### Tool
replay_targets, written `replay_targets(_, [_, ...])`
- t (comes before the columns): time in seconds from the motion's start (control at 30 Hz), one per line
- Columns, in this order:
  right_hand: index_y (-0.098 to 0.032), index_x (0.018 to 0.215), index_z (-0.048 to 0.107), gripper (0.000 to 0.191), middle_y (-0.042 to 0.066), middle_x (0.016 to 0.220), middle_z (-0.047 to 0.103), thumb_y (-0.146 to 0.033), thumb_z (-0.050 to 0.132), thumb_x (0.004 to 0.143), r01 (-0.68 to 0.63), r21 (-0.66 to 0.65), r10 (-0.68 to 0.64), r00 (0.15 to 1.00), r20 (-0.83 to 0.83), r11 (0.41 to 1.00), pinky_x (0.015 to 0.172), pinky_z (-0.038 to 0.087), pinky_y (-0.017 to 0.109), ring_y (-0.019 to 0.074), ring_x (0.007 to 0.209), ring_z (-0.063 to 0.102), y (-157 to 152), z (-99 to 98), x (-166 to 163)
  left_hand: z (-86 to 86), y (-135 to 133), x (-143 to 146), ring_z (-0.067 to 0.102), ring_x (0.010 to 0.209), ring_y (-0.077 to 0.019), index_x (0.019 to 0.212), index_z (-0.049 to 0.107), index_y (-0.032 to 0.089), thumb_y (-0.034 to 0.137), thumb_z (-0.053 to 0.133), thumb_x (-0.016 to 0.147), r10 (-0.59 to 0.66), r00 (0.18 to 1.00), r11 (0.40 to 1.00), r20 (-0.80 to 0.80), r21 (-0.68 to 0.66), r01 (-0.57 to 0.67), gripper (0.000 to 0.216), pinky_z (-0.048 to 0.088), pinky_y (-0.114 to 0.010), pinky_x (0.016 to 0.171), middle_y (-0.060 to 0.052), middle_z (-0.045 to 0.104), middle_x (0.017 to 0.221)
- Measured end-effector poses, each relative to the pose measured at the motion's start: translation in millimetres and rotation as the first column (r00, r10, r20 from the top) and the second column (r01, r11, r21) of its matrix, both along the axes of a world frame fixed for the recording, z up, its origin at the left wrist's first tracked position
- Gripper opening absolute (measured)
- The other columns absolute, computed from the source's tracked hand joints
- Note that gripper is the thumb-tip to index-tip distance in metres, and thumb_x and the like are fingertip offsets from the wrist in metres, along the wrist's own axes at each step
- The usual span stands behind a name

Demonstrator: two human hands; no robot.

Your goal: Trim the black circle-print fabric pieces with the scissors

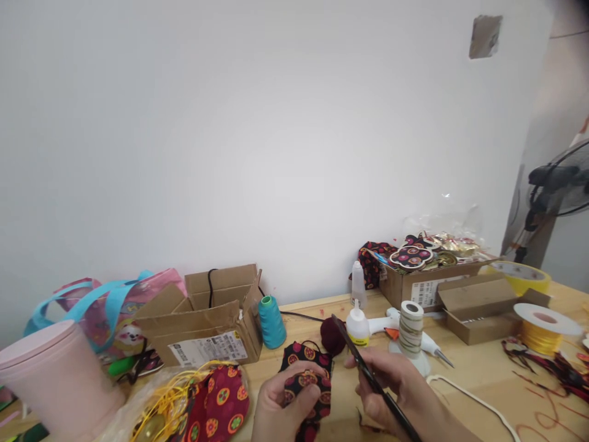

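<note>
My left hand point(289, 402) is closed on a dark patterned fabric piece point(307, 388), pinched between thumb and fingers. Red and orange round motifs cover the cloth, and part of it hangs below the thumb. Beside it, my right hand point(391, 390) grips a long, slim black tool point(365, 371), whose exact kind I cannot make out. The tool tilts up to the left, its tip apart from the cloth. Behind the hands are a dark red ball of yarn point(332, 336) and a white squeeze bottle with a yellow label point(358, 326).
At left stand a pink bin point(59, 380), an open cardboard box point(202, 331) and a teal thread cone point(271, 322). To the right are a white glue gun point(432, 347), a cord spool point(411, 331), a filled carton point(405, 288), a brown box point(478, 328) and a yellow ribbon spool point(543, 337).
</note>
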State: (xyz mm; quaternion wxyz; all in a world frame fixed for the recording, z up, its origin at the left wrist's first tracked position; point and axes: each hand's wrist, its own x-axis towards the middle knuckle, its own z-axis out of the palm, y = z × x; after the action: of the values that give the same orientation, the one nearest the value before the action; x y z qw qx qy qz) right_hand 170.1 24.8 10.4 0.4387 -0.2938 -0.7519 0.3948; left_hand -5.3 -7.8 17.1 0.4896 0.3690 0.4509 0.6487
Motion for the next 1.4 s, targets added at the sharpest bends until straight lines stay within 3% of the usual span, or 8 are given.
replay_targets(0.07, [-0.019, 0.105, 0.053, 0.044, 0.004, 0.078, 0.06, -0.051, 0.052, 0.075, 0.002, 0.131, -0.003, 1.0, 0.005, 0.991, 0.06, 0.048, 0.026, 0.0176, 0.069, 0.058, -2.1, -1.7, 2.4, -3.1, 1.7, -1.3, 0.054, 0.044, -0.0102, 0.059, 0.069, 0.016, 0.034, 0.081, 0.042, -0.016, 0.992, 0.999, 0.126, -0.032, 0.02, 0.027, 0.039, -0.017, 0.04, -0.001, 0.064, 0.051])
replay_targets(0.13, [-0.02, 0.114, 0.047, 0.045, 0.011, 0.1, 0.061, -0.045, 0.054, 0.077, 0.036, 0.312, -0.051, 0.998, 0.041, 0.949, 0.074, 0.048, 0.032, 0.0225, 0.089, 0.058, -4.3, -0.5, 4.3, -4.5, 2.9, -1.7, 0.059, 0.048, -0.0137, 0.063, 0.069, 0.016, 0.03, 0.081, 0.045, -0.017, 0.971, 0.997, 0.238, -0.063, 0.033, 0.026, 0.045, -0.021, 0.046, -0.003, 0.067, 0.054])
replay_targets(0.17, [-0.02, 0.114, 0.047, 0.045, 0.012, 0.102, 0.061, -0.042, 0.056, 0.076, 0.051, 0.378, -0.088, 0.993, 0.082, 0.925, 0.076, 0.048, 0.033, 0.0234, 0.091, 0.058, -5.2, 1.4, 4.4, -4.5, 3.3, -1.5, 0.061, 0.051, -0.015, 0.066, 0.069, 0.016, 0.028, 0.08, 0.046, -0.014, 0.963, 0.997, 0.269, -0.074, 0.035, 0.026, 0.047, -0.023, 0.05, -0.004, 0.068, 0.056])
replay_targets(0.3, [-0.021, 0.097, 0.059, 0.033, 0.005, 0.076, 0.063, -0.032, 0.067, 0.067, 0.119, 0.396, -0.281, 0.881, 0.382, 0.911, 0.056, 0.048, 0.028, 0.0199, 0.065, 0.06, -6.4, 10.3, -0.9, -2.6, 3.6, 0.4, 0.064, 0.055, -0.0178, 0.073, 0.069, 0.015, 0.026, 0.078, 0.051, -0.016, 0.954, 0.997, 0.299, -0.064, 0.037, 0.027, 0.049, -0.026, 0.056, -0.005, 0.072, 0.064])
replay_targets(0.37, [-0.023, 0.097, 0.061, 0.036, 0.004, 0.076, 0.064, -0.03, 0.071, 0.063, 0.148, 0.436, -0.359, 0.816, 0.454, 0.888, 0.053, 0.045, 0.027, 0.0201, 0.064, 0.06, -5.5, 11.0, -4.6, -3.6, 3.9, 0.7, 0.065, 0.057, -0.019, 0.073, 0.069, 0.015, 0.026, 0.078, 0.051, -0.003, 0.959, 0.998, 0.283, -0.058, 0.02, 0.027, 0.05, -0.026, 0.056, -0.005, 0.072, 0.063])
replay_targets(0.6, [-0.021, 0.091, 0.061, 0.034, 0.0, 0.065, 0.062, -0.03, 0.073, 0.06, 0.164, 0.709, -0.544, 0.763, 0.349, 0.686, 0.045, 0.037, 0.025, 0.0172, 0.054, 0.058, -4.1, 4.7, -5.9, -15.4, 7.3, -2.8, 0.064, 0.057, -0.0157, 0.076, 0.068, 0.015, 0.03, 0.077, 0.053, 0.013, 0.987, 0.996, 0.16, -0.091, 0.001, 0.029, 0.048, -0.022, 0.054, -0.004, 0.072, 0.065])
replay_targets(1.13, [-0.019, 0.087, 0.059, 0.029, -0.001, 0.061, 0.061, -0.026, 0.071, 0.062, 0.116, 0.783, -0.589, 0.728, 0.352, 0.612, 0.043, 0.035, 0.027, 0.0168, 0.05, 0.058, -4.2, 3.3, -4.1, -11.9, 4.0, -2.1, 0.066, 0.065, -0.0193, 0.079, 0.067, 0.014, 0.031, 0.075, 0.057, -0.019, 0.995, 0.991, 0.093, -0.127, 0.03, 0.03, 0.049, -0.026, 0.062, -0.006, 0.072, 0.068])
replay_targets(1.4, [-0.017, 0.083, 0.06, 0.025, -0.001, 0.061, 0.062, -0.022, 0.071, 0.062, 0.069, 0.783, -0.56, 0.737, 0.378, 0.618, 0.043, 0.034, 0.027, 0.0169, 0.049, 0.058, -2.5, 8.1, -0.4, -8.6, 3.1, -1.1, 0.064, 0.058, -0.0175, 0.073, 0.068, 0.013, 0.029, 0.076, 0.054, -0.03, 0.998, 0.991, 0.059, -0.129, 0.038, 0.027, 0.049, -0.025, 0.057, -0.006, 0.071, 0.063])
